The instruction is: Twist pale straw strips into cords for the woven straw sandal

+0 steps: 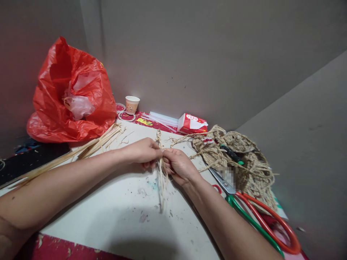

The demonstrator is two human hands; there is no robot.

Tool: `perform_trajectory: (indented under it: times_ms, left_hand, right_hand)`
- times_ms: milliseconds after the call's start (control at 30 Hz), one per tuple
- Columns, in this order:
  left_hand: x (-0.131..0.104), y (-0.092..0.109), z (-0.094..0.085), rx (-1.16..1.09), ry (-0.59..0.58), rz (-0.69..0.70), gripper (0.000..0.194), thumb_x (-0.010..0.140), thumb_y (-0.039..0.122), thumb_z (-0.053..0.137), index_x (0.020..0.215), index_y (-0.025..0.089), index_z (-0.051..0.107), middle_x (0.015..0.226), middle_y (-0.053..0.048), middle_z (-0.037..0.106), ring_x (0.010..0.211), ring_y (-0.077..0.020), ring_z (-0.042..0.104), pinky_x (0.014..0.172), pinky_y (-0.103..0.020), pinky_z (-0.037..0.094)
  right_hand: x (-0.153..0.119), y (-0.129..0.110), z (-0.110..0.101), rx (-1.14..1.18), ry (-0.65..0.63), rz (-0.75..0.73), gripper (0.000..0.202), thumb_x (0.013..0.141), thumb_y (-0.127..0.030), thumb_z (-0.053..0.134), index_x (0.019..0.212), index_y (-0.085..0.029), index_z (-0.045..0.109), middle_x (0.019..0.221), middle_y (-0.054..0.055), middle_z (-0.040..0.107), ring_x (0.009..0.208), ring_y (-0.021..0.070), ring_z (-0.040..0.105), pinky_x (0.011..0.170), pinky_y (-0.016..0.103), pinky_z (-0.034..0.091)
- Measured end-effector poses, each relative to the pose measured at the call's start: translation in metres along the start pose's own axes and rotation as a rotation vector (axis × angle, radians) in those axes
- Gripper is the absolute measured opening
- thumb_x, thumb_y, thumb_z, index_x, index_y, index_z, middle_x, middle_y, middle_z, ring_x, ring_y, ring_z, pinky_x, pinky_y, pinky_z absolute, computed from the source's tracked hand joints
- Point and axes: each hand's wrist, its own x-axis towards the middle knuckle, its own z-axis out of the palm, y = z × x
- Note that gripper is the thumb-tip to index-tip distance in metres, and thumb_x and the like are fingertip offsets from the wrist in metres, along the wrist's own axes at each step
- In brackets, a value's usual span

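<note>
Near the middle of the white board point(130, 206), my left hand point(145, 151) and my right hand point(179, 164) meet with closed fingers on a bundle of pale straw strands point(162, 180). A short braided end of it stands out beyond my fingers, and loose strands hang down towards me. Both hands pinch the bundle between thumb and fingers. More dry straw strips point(94, 144) lie to the left, beyond my left forearm. A coiled heap of braided straw cord point(252, 166) lies to the right, with a cord running from it towards my hands.
Large scissors point(230, 189) with red and green handles lie beside my right forearm. A dark tool with a green tip point(231, 154) rests on the cord heap. At the back are a red plastic bag point(100, 104), a paper cup point(132, 105), plastic strips point(162, 118) and a red tissue pack point(185, 124).
</note>
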Motion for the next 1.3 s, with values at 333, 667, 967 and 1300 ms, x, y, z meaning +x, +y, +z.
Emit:
perform_trajectory:
  times_ms: [333, 667, 967, 1300]
  left_hand:
    - [0.019, -0.021, 0.013, -0.301, 0.120, 0.131, 0.016, 0.075, 0.015, 0.042, 0.074, 0.014, 0.058, 0.054, 0.004, 0.050, 0.046, -0.0074, 0.043, 0.052, -0.021, 0.036]
    - [0.019, -0.019, 0.002, -0.142, 0.112, 0.175, 0.020, 0.070, 0.015, 0.045, 0.068, 0.011, 0.064, 0.061, -0.001, 0.061, 0.053, -0.0088, 0.047, 0.056, -0.021, 0.037]
    - [0.013, -0.014, -0.002, -0.208, -0.005, 0.038, 0.019, 0.079, 0.022, 0.051, 0.066, 0.013, 0.060, 0.042, 0.007, 0.037, 0.037, -0.0049, 0.025, 0.038, -0.019, 0.019]
    - [0.018, -0.019, -0.004, -0.450, -0.188, -0.088, 0.014, 0.077, 0.018, 0.050, 0.065, 0.014, 0.056, 0.043, 0.008, 0.028, 0.033, -0.0039, 0.019, 0.033, -0.020, 0.011]
  right_hand:
    - [0.004, -0.007, -0.013, -0.087, -0.091, 0.050, 0.026, 0.064, -0.034, 0.072, 0.061, -0.014, 0.055, 0.041, -0.012, 0.025, 0.034, 0.0013, 0.016, 0.032, 0.015, 0.013]
    - [0.002, -0.016, -0.021, -0.314, -0.128, 0.043, 0.028, 0.070, -0.038, 0.069, 0.064, -0.015, 0.055, 0.037, -0.012, 0.027, 0.034, 0.0028, 0.015, 0.034, 0.016, 0.010]
    - [0.000, -0.016, -0.024, -0.494, -0.174, 0.019, 0.026, 0.076, -0.042, 0.061, 0.070, -0.017, 0.055, 0.041, -0.012, 0.026, 0.037, 0.0047, 0.015, 0.036, 0.018, 0.011]
    - [-0.003, -0.020, -0.022, -0.649, -0.160, -0.046, 0.027, 0.076, -0.041, 0.062, 0.068, -0.016, 0.056, 0.050, -0.009, 0.035, 0.043, 0.0056, 0.024, 0.040, 0.019, 0.017]
